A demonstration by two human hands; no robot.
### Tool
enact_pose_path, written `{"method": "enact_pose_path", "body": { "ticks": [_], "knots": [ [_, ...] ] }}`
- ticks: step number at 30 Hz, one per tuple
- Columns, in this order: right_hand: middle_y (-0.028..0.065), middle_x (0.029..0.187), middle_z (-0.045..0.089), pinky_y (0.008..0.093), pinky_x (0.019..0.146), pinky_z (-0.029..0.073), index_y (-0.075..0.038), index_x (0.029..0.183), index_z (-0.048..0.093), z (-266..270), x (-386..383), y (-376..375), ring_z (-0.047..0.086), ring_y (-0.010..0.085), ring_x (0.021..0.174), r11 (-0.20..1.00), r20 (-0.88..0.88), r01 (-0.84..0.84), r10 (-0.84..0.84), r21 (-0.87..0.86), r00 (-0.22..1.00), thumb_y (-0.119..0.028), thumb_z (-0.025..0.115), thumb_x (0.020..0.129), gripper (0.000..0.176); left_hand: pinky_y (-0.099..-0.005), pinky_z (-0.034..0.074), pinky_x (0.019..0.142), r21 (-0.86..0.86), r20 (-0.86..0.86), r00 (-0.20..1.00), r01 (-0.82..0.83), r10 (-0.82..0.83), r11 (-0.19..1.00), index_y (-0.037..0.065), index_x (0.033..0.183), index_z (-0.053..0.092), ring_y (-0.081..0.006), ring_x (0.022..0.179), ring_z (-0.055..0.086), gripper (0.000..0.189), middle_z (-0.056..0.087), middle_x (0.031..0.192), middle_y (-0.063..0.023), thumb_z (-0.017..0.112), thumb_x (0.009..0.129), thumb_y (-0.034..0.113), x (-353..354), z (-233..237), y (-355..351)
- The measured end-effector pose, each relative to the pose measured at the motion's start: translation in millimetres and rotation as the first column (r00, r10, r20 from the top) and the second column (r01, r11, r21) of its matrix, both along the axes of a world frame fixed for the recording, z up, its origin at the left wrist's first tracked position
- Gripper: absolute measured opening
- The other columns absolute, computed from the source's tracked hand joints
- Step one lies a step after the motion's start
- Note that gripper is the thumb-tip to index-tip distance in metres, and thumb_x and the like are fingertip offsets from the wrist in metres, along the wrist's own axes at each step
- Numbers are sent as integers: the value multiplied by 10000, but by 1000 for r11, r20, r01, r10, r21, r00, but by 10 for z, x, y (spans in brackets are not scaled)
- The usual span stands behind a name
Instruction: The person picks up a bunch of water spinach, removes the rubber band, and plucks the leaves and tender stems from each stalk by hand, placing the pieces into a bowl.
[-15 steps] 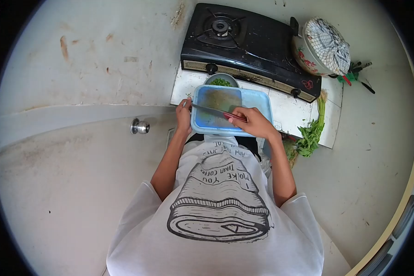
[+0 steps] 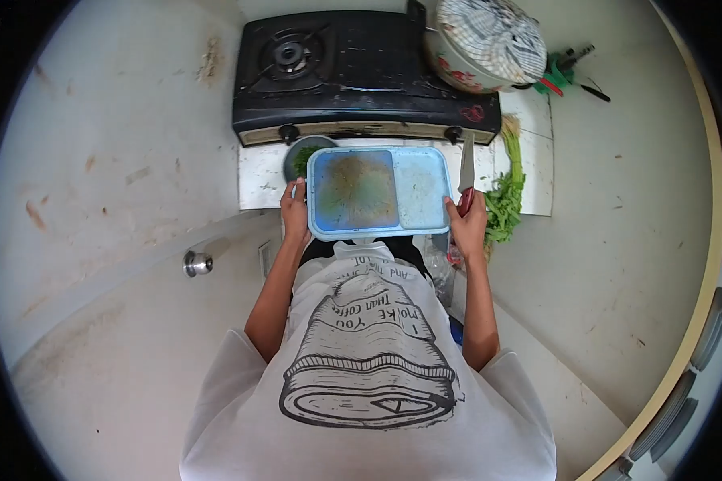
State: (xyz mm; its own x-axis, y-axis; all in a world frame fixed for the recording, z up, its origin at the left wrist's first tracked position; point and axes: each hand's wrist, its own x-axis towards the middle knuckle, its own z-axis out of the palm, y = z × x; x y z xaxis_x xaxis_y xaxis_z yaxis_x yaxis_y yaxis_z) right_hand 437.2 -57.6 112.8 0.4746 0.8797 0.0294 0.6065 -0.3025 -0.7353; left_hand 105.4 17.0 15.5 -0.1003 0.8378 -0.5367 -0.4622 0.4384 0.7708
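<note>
A light blue plastic tray (image 2: 421,192), stained brownish on its left half, is held level in front of my chest. My left hand (image 2: 295,212) grips its left edge. Against the tray's right edge rests my right hand (image 2: 468,224), which also holds a red-handled knife (image 2: 466,170) with the blade pointing away from me. A small bowl of chopped greens (image 2: 299,155) sits just beyond the tray's left corner, partly hidden by it.
A black gas stove (image 2: 353,68) stands on a white tiled slab (image 2: 257,172). A floral pot covered by a checked cloth (image 2: 481,36) sits on its right burner. A bunch of leafy greens (image 2: 507,188) lies to the right. A round metal knob (image 2: 194,261) is at left.
My right hand has moved off the tray surface to its right edge, and the knife now points away instead of lying across the tray. The tray sits squarer and level.
</note>
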Motion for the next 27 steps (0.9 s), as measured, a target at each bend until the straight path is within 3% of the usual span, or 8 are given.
{"method": "enact_pose_path", "body": {
  "ticks": [3, 8, 12, 16, 17, 20, 23, 27],
  "knots": [
    [65, 724, 548, 355, 659, 457, 28, 994, 616, -226, 399, -305, 534, 174, 666, 976, -100, 82, -104, -203, 990, -89, 742, 857, 220, -276, 516, 692, 27, -90, 984, 159, -156, 987, 56, 1118, 614, -102, 787, 600, 244, 648, 926, -20, 566, 1068, 290, 371, -48, 87],
    [105, 808, 649, 353, 732, 505, 16, 1105, 664, -590, 925, -625, 629, 214, 739, 972, -176, 209, -225, -105, 958, -81, 740, 848, 284, -261, 490, 678, -28, -50, 945, 321, -322, 947, 77, 1109, 609, -81, 747, 563, 243, 630, 898, 1, 561, 1070, 312, 983, -197, 198],
    [157, 905, 711, 382, 779, 526, 5, 1093, 659, -852, 1399, -554, 695, 276, 824, 963, -91, 175, -197, -206, 976, -90, 749, 835, 289, -298, 436, 620, -45, -319, 819, 491, -478, 870, 60, 1198, 606, -90, 713, 519, 281, 599, 817, -9, 527, 1077, 301, 1343, -168, 276],
    [184, 963, 727, 420, 822, 535, -7, 1079, 652, -1046, 1653, -350, 713, 338, 891, 961, -45, 148, -163, -235, 986, -107, 748, 829, 286, -324, 409, 576, -81, -513, 695, 545, -503, 835, 4, 1234, 668, -104, 618, 480, 387, 571, 671, -30, 552, 1054, 327, 1542, -665, 377],
    [186, 964, 726, 429, 826, 536, -10, 1073, 654, -1106, 1696, -300, 711, 348, 896, 969, -29, 131, -140, -212, 990, -112, 746, 829, 280, -309, 485, 733, -192, -506, 619, 598, -601, 778, 2, 1346, 601, -116, 826, 585, 455, 679, 957, -76, 535, 1061, 351, 1534, -705, 398],
    [192, 966, 725, 450, 837, 536, -18, 1061, 660, -1335, 1769, -219, 707, 373, 908, 978, 3, 98, -99, -186, 995, -127, 740, 827, 271, -330, 493, 824, -151, -662, 526, 604, -534, 782, -5, 1333, 603, -151, 896, 613, 452, 700, 969, -154, 550, 1052, 346, 1597, -707, 394],
    [197, 974, 723, 462, 833, 537, -16, 1066, 654, -1437, 1798, -136, 697, 396, 921, 980, -46, 92, -101, -178, 994, -143, 743, 822, 289, -382, 512, 775, -21, -730, 580, 511, -362, 860, -36, 1289, 620, -272, 763, 637, 469, 679, 837, -191, 602, 1010, 340, 1614, -916, 338],
    [201, 966, 715, 476, 812, 536, -12, 1057, 646, -1554, 1817, -34, 691, 406, 905, 982, -16, 62, -66, -180, 998, -134, 735, 824, 278, -433, 458, 999, -134, -854, 367, 530, -369, 838, -11, 1378, 549, -352, 1118, 605, 550, 598, 1270, -283, 613, 998, 381, 1678, -736, 227]
  ]
}}
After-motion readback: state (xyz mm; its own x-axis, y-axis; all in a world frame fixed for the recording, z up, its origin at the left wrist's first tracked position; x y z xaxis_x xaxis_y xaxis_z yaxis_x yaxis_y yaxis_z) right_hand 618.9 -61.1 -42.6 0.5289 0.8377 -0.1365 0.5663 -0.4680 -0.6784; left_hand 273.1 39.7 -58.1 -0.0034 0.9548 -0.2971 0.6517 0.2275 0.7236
